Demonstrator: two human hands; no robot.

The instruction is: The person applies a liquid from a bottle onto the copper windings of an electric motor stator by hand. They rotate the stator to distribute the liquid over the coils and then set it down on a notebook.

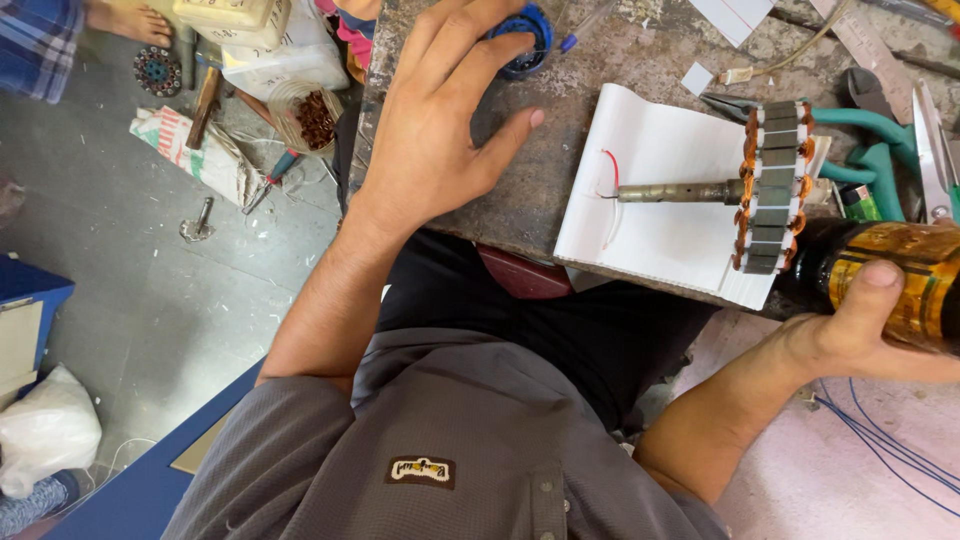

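Item: dark bottle with amber label (905, 275), lying on its side at the workbench's near edge, clasped in the right hand (868, 335), thumb across the label. Likely glass: rigid, smooth, breakable; best gripped round the body.

Beside its neck: wound motor armature (775, 185), copper coils and steel shaft, resting on a white notepad (650, 190) at the same edge; probably heavy, shaft the natural hold.

Left hand (440, 130): spread wide, palm down on the workbench (520, 200), fingertips touching a blue round part (522, 40).

Far edge: green-handled pliers (860, 150), scissors (932, 150).
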